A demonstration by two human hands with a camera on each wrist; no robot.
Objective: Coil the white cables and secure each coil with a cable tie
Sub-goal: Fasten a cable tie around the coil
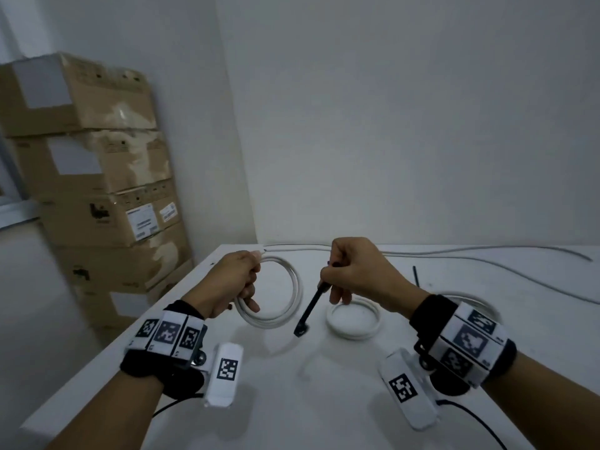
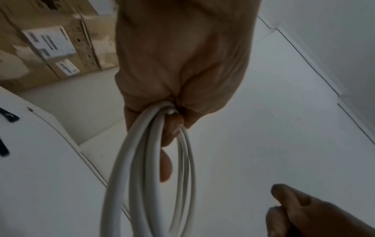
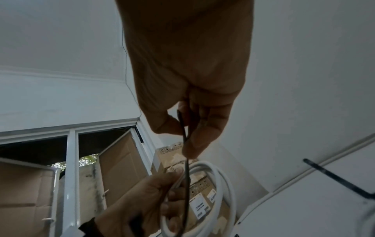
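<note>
My left hand grips a coil of white cable held upright above the white table; the left wrist view shows the coil hanging from my curled fingers. My right hand pinches a black cable tie near its top, and the tie hangs down with its head at the bottom, just right of the coil. In the right wrist view the cable tie drops from my fingers in front of the coil.
A second white coil lies flat on the table under my right hand, and part of another coil shows behind my right wrist. Loose white cables run along the back edge. Another black tie lies nearby. Cardboard boxes are stacked at the left.
</note>
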